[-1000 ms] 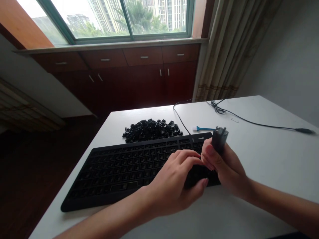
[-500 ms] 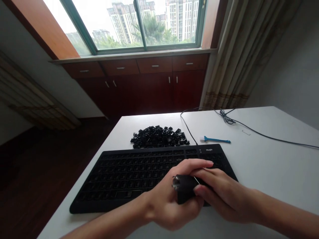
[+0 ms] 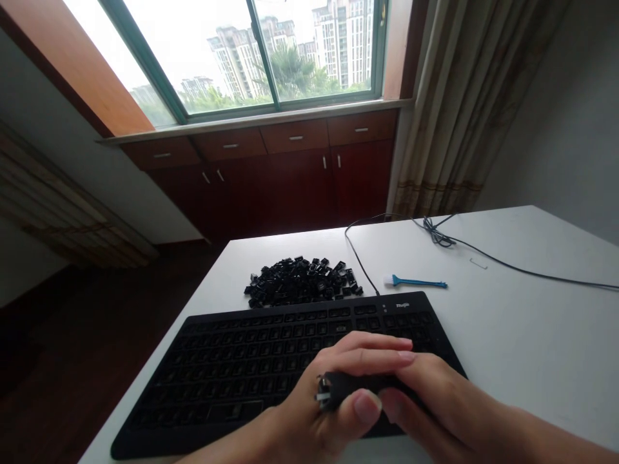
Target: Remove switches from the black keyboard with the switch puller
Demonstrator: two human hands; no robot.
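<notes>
Both my hands meet over the right part of a black keyboard (image 3: 271, 361), whose keycaps are off so the bare key sockets show. My left hand (image 3: 338, 386) is closed round a small black handheld piece (image 3: 338, 390) with a metal end pointing left; its exact kind I cannot make out. My right hand (image 3: 440, 393) presses against the other end of this piece, its fingers closed there and touching my left fingertips. Most of the piece is hidden by the fingers. Behind the keyboard lies a heap of loose black keycaps (image 3: 300, 283).
A blue brush (image 3: 418, 282) with white bristles lies on the white table (image 3: 522, 348) behind the keyboard's right side. Near it are a thin bent wire (image 3: 478, 263) and the keyboard's cable (image 3: 438, 232), bundled at the back. Wooden cabinets (image 3: 271, 180) stand beyond.
The black piece has turned in my hands, and my left thumb now lies along it. Both hands sit slightly lower in view. The camera has shifted a little.
</notes>
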